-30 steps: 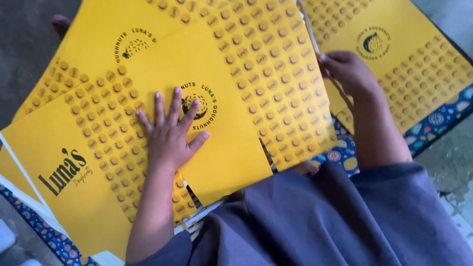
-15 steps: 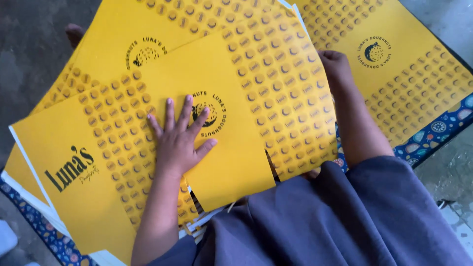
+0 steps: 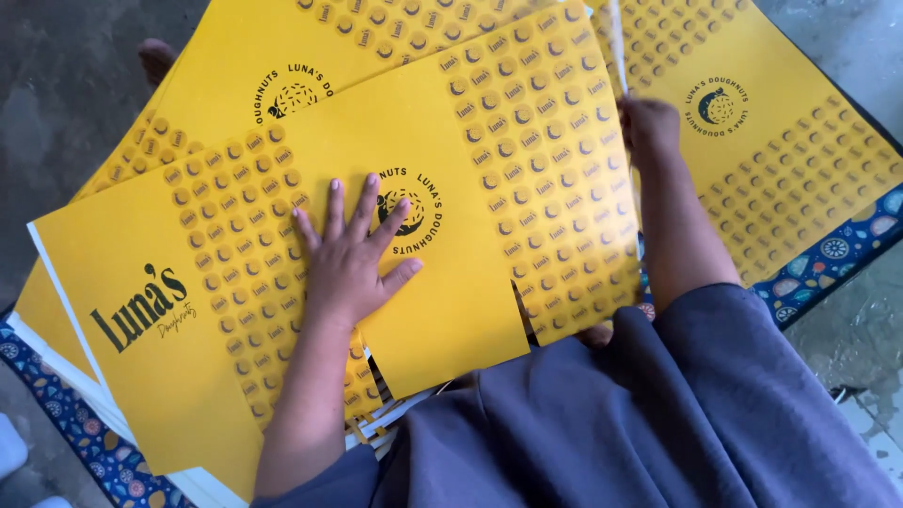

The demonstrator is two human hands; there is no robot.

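Now the left hand lies flat, fingers spread, on the top yellow box sheet. Farther out, the right hand curls over that sheet's far edge, holding it.

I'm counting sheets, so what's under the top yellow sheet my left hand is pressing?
Under the top yellow sheet, more yellow printed sheets fan out over a blue patterned mat. How many are covered cannot be seen.
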